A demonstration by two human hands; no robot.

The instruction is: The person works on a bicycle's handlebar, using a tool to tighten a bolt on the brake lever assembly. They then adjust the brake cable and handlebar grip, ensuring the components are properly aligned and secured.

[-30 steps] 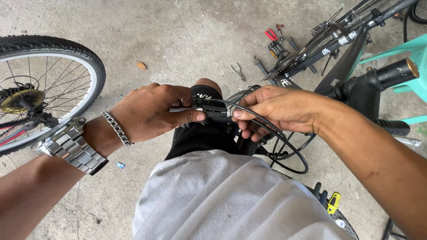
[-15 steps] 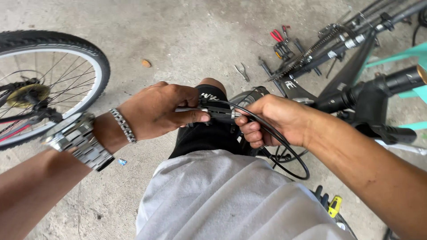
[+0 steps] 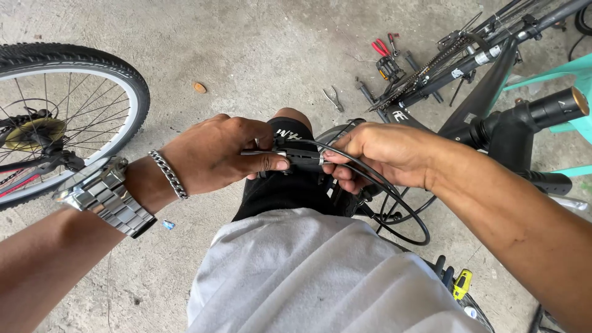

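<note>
My left hand grips a small black brake lever part over my knee, thumb pressed along its metal end. My right hand pinches the other end of the same part, where a black cable leaves it and loops down beside my leg. A steel watch and a chain bracelet sit on my left wrist. My grey shirt and black shorts fill the lower middle of the view.
A bicycle wheel with a black tyre stands at the left. A black bicycle frame and handlebar grip lie at the right, next to a teal plastic chair. Pliers and red-handled tools lie on the concrete floor.
Both hands have stayed on the lever part with small finger shifts. The view has drifted slightly, so the wheel sits further right in frame.
</note>
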